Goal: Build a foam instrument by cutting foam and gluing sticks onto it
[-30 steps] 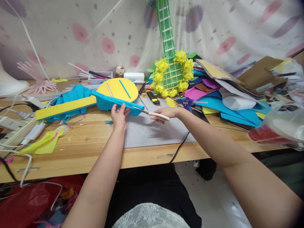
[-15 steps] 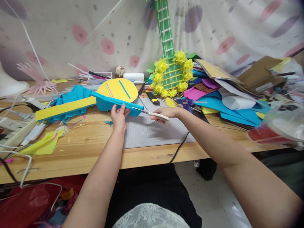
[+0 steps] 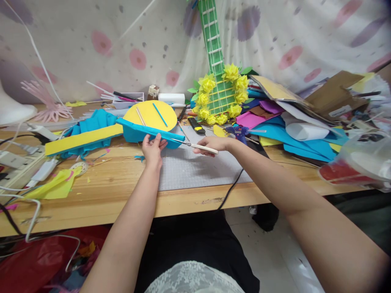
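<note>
My left hand is closed on a folded strip of blue crepe paper, thumb on top and fingers beneath. In my right hand is a pair of scissors with white handles. Their blades meet the right end of the blue paper and are partly hidden by it. Just behind the paper lies a yellow disc with two thin sticks on it, one blue and one pale. A yellow strip runs left from the disc, over crumpled blue paper.
A grey cutting mat lies under my hands. Behind it stands a green paper guitar ringed with yellow flowers. A glue gun and a utility knife lie nearby. Power strips are left, a plastic cup right.
The scissor blades have closed further on the end of the blue paper. Both hands stay almost where they were.
</note>
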A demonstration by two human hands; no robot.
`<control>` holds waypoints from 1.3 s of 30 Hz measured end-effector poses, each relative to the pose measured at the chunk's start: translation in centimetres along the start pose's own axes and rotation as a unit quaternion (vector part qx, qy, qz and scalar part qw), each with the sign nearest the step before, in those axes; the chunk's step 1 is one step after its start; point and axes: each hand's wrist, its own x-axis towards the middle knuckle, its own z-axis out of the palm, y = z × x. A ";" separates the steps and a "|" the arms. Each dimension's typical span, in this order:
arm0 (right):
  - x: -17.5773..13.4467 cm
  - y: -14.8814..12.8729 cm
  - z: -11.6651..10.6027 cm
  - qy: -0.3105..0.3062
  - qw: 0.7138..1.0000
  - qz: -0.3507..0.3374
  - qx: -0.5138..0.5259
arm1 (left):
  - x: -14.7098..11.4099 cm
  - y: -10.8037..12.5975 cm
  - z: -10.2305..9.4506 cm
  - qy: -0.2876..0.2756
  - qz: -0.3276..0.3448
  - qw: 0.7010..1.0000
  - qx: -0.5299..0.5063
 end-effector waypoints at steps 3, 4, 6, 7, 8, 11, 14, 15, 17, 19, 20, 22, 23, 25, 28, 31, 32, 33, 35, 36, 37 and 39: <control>0.0 0.1 -0.1 0.008 1.000 -0.001 -0.009 | 0.0 -0.1 0.0 0.000 -0.003 1.000 0.005; 0.0 0.1 -0.1 0.011 1.000 0.000 -0.016 | 0.0 -0.1 0.0 0.002 -0.004 1.000 0.008; 0.0 0.2 -0.2 0.017 0.999 0.001 -0.030 | -0.1 0.0 0.0 0.006 -0.007 1.000 0.014; 0.0 0.3 -0.2 0.020 0.999 0.001 -0.037 | -0.1 0.0 0.0 0.009 -0.008 1.000 0.016; 0.0 0.3 -0.2 0.022 0.999 0.000 -0.042 | -0.2 0.0 0.1 0.011 -0.009 1.000 0.018; -0.1 0.3 -0.1 0.021 0.999 -0.002 -0.047 | -0.4 0.0 0.1 0.016 -0.015 1.000 0.020; -0.2 0.4 0.0 0.015 1.000 -0.006 -0.014 | -0.7 -0.2 0.2 0.006 -0.022 0.999 0.027; -0.2 0.4 0.0 0.012 1.000 -0.008 0.000 | -0.8 -0.3 0.3 -0.002 -0.025 0.999 0.028; -0.1 0.6 0.0 0.004 1.000 -0.012 0.021 | -1.0 -0.4 0.4 -0.017 -0.032 0.999 0.030; 0.1 0.8 0.0 -0.005 0.999 -0.016 0.032 | -1.1 -0.5 0.4 -0.028 -0.042 0.998 0.032; 0.2 0.9 -0.1 -0.009 0.999 -0.017 0.034 | -1.1 -0.5 0.4 -0.031 -0.046 0.998 0.035; 0.4 1.0 -0.2 -0.015 0.999 -0.021 0.034 | -1.1 -0.6 0.4 -0.034 -0.054 0.997 0.040; 0.5 1.1 -0.2 -0.019 0.999 -0.025 0.032 | -1.1 -0.6 0.4 -0.035 -0.057 0.997 0.041; 0.5 1.2 -0.4 -0.031 0.999 -0.032 0.027 | -1.1 -0.6 0.4 -0.037 -0.061 0.997 0.044; 0.5 1.1 -0.7 -0.064 0.996 -0.041 0.036 | -1.2 -0.5 0.5 -0.039 -0.071 0.996 0.049; 0.4 0.9 -0.9 -0.095 0.993 -0.048 0.053 | -1.2 -0.5 0.5 -0.039 -0.081 0.995 0.054; 0.4 0.9 -1.0 -0.099 0.992 -0.047 0.057 | -1.2 -0.5 0.5 -0.039 -0.082 0.994 0.055; 0.4 0.8 -1.0 -0.099 0.992 -0.044 0.059 | -1.3 -0.4 0.6 -0.040 -0.084 0.994 0.056; 0.4 0.8 -1.0 -0.094 0.993 -0.035 0.059 | -1.3 -0.4 0.6 -0.039 -0.085 0.994 0.059; 0.4 0.8 -1.0 -0.092 0.993 -0.032 0.060 | -1.3 -0.3 0.6 -0.038 -0.086 0.994 0.060; 0.5 0.8 -1.0 -0.088 0.994 -0.030 0.061 | -1.3 -0.3 0.6 -0.037 -0.086 0.994 0.060; 0.6 1.0 -0.9 -0.078 0.994 -0.026 0.066 | -1.3 -0.3 0.6 -0.036 -0.086 0.994 0.058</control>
